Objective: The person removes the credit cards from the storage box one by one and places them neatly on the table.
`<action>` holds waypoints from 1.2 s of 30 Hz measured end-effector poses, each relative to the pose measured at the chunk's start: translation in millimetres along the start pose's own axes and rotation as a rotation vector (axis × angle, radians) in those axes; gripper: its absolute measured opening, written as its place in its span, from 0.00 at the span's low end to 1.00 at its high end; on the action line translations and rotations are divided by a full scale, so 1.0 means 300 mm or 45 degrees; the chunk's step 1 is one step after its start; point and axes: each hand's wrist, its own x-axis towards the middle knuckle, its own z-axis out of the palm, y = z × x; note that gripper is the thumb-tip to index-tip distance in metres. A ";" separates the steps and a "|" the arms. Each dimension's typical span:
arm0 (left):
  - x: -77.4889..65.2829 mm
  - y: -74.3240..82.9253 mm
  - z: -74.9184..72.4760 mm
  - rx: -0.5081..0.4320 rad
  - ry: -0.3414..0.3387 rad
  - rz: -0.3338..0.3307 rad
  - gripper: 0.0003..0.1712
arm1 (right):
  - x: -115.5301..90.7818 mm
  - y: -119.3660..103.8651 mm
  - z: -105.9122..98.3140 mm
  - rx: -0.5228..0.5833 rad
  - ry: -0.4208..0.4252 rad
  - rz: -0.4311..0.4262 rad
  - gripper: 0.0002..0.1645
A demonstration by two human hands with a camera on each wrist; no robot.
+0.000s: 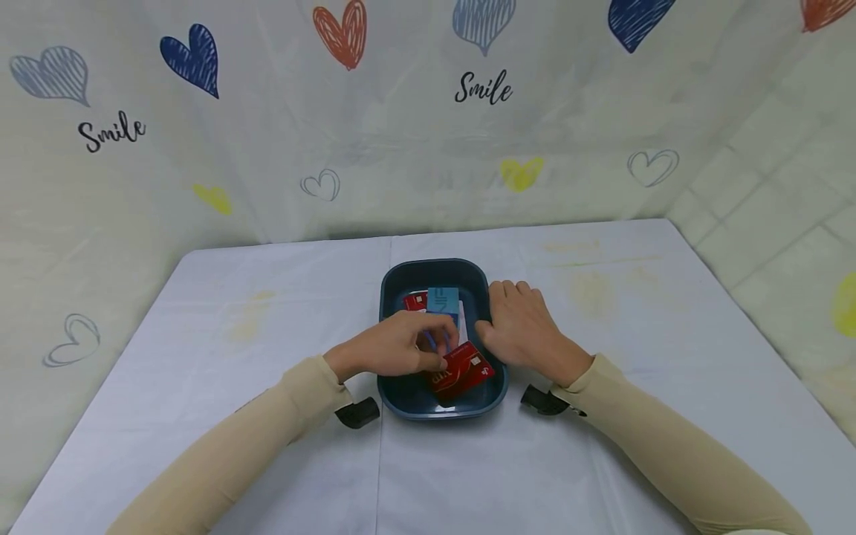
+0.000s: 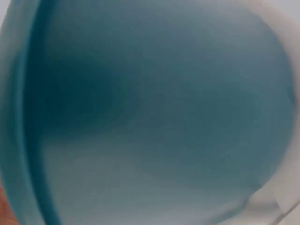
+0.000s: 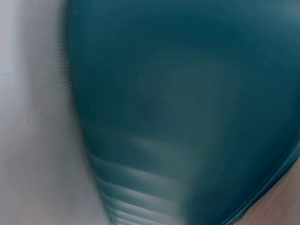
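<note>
A dark blue-green plastic tray (image 1: 435, 265) stands on the table, its outer wall (image 2: 164, 117) filling much of the left wrist view. My left hand (image 1: 401, 342) reaches in over its left rim and pinches the edge of a red card (image 1: 468, 368) with a gold chip, tilted near the front of the tray. Behind the fingers lie a light blue card (image 1: 443, 299) with letters on it and another red card (image 1: 414, 301), both partly covered. On the right side, my right hand (image 1: 524, 323) grips the tray's rim, thumb toward the inside. The right wrist view shows the tray's side (image 3: 187, 93) up close.
A white cloth (image 1: 267, 416) covers the table, with faint yellow stains and a fold line. Behind it hangs a pale sheet (image 1: 401, 126) printed with hearts and the word Smile. Dark wrist devices (image 1: 357, 413) sit under both cuffs.
</note>
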 end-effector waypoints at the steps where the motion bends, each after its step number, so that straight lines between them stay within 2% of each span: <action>1: -0.003 -0.001 0.000 -0.005 0.011 -0.001 0.13 | 0.000 0.000 0.001 -0.001 0.000 0.001 0.16; 13: -0.027 -0.005 -0.008 -0.106 0.116 0.001 0.16 | 0.003 0.000 0.006 -0.025 -0.023 0.017 0.20; 24: -0.059 0.017 -0.040 -0.335 0.213 -0.048 0.17 | 0.001 -0.005 0.004 -0.016 -0.019 0.040 0.25; 32: -0.090 0.020 -0.064 -0.518 0.324 -0.051 0.17 | 0.006 -0.004 0.004 -0.012 -0.039 0.037 0.20; 36: -0.106 0.012 -0.087 -0.596 0.408 -0.052 0.15 | 0.007 -0.006 -0.001 -0.019 -0.043 0.039 0.19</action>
